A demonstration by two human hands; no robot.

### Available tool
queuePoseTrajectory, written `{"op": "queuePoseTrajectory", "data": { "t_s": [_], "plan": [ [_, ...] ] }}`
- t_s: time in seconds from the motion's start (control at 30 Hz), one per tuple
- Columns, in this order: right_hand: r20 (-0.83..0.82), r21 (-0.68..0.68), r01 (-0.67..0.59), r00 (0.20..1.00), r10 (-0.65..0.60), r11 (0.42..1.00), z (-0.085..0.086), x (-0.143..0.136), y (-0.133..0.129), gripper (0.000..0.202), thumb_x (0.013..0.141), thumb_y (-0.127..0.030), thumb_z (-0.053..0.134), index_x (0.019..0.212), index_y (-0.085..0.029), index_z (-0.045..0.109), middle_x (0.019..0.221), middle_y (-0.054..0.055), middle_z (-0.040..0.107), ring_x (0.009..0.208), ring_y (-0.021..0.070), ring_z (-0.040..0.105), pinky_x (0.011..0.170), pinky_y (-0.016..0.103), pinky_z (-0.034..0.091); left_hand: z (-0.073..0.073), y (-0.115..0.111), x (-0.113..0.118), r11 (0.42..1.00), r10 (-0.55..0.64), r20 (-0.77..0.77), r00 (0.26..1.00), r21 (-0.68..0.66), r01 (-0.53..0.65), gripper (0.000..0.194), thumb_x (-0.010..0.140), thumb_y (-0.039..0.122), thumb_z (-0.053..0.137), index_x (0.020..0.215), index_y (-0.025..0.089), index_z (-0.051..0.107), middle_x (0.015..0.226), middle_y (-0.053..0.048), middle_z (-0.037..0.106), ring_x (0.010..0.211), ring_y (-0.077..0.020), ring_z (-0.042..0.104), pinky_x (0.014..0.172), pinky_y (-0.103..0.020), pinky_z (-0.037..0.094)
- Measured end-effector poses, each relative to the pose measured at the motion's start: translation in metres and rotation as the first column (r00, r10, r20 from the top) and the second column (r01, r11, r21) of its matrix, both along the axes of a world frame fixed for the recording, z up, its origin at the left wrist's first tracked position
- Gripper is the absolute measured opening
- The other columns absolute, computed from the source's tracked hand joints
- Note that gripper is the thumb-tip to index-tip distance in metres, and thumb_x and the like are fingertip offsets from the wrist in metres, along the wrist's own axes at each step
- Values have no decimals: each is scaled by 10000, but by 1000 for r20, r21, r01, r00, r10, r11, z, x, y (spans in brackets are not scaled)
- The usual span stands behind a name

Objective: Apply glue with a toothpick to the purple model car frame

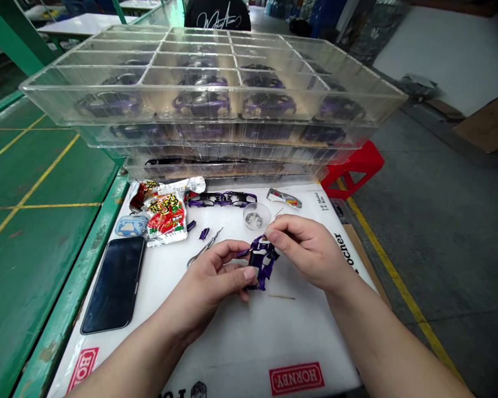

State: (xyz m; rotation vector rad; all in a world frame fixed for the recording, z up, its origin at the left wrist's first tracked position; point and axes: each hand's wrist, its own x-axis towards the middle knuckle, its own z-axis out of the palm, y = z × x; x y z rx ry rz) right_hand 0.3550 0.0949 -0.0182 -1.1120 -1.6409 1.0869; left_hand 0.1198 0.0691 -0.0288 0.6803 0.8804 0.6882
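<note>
Clock directions run from the purple car shell (262, 264), which is held over the white work surface (307, 337); a dark phone (114, 284) lies at nine o'clock, with a blue patterned case (131, 226), closed, just beyond it; at ten sits a crumpled red and silver packet (167, 218) (its contents hidden), then two small purple pieces (204, 234) and a metal hand tool (205, 247).

Stacked clear trays (232, 87) spread from eleven to one; the top one is divided into compartments, with purple and black shells visible in several; below them, at eleven, lies a row of purple parts (223, 199).

The left hand (219, 273) grips the shell between thumb and fingers; at twelve, a round clear cup (266, 211) holds small silvery bits; a thin stick (281, 297) lies at five, a silver sachet (284, 198) near one; the right hand (307, 243) is pinched narrow at the shell's upper edge.
</note>
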Motion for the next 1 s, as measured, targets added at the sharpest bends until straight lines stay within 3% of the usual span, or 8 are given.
{"op": "queuePoseTrajectory", "data": {
  "t_s": [0.23, 0.5, 0.73, 1.0],
  "plan": [
    [-67, 61, 94, 994, -90, 994, -5, 1, 1, 328, 1118, -522, 749, 966, -235, 797, 884, 18, 762, 815, 177, 693, 761, 302, 562, -1, 2, 0, 999, 49, 0, 999, -13, -49, 518, 789, 366, 1064, 1202, 174, 817, 1202, -108, 796, 1055, -205, 686, 771, -263, 551],
    [-182, -34, 106, 977, -111, 994, -13, 4, 2, 372, 1084, -593, 777, 966, -241, 789, 870, 17, 714, 767, 179, 637, 733, 330, 543, 2, 0, 0, 997, 9, 47, 999, -81, -5, 502, 859, 438, 1011, 1237, 174, 813, 1204, -127, 762, 985, -256, 790, 716, -300, 629],
    [-189, -74, 124, 973, -136, 990, -18, 5, 3, 417, 1055, -649, 791, 979, -238, 789, 888, 32, 709, 769, 187, 627, 668, 319, 514, 3, 0, -1, 995, 14, 82, 997, -97, -6, 482, 849, 420, 1025, 1203, 173, 811, 1189, -121, 767, 979, -260, 824, 722, -291, 663],
    [-180, -64, 92, 978, -102, 994, -11, 2, 2, 423, 1060, -643, 786, 956, -233, 799, 867, 28, 734, 773, 186, 655, 718, 331, 550, 1, -2, -1, 990, -42, 183, 982, -128, 66, 428, 901, 373, 993, 1244, 174, 831, 1167, -114, 797, 980, -244, 848, 738, -258, 686]
  ]
}}
